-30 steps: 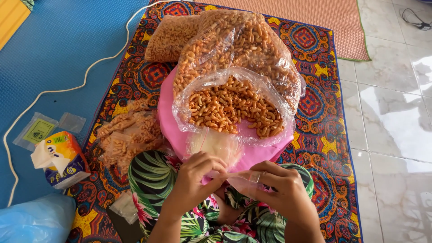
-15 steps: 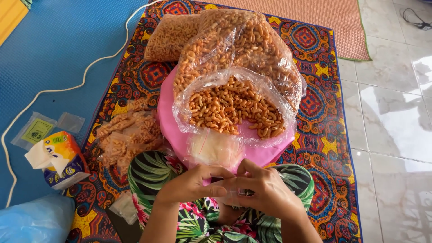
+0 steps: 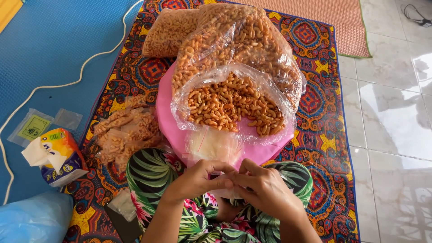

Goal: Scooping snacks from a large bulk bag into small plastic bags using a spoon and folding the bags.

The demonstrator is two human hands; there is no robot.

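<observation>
Item: small clear plastic pouch point(image 3: 225, 192), pinched between left hand point(image 3: 198, 180) and right hand point(image 3: 265, 189) over the lap, equally near both. Just beyond: stack of empty clear pouches point(image 3: 213, 145) on round pink tray point(image 3: 167, 117), then large open clear bag of orange macaroni snacks point(image 3: 234, 105). Mat's left edge: orange-and-white tissue pack point(image 3: 56, 155), green-labelled sachet point(image 3: 30, 128).

two hands point(image 3: 198, 180) point(image 3: 265, 189), two big macaroni bags point(image 3: 238, 49) point(image 3: 167, 31)
</observation>
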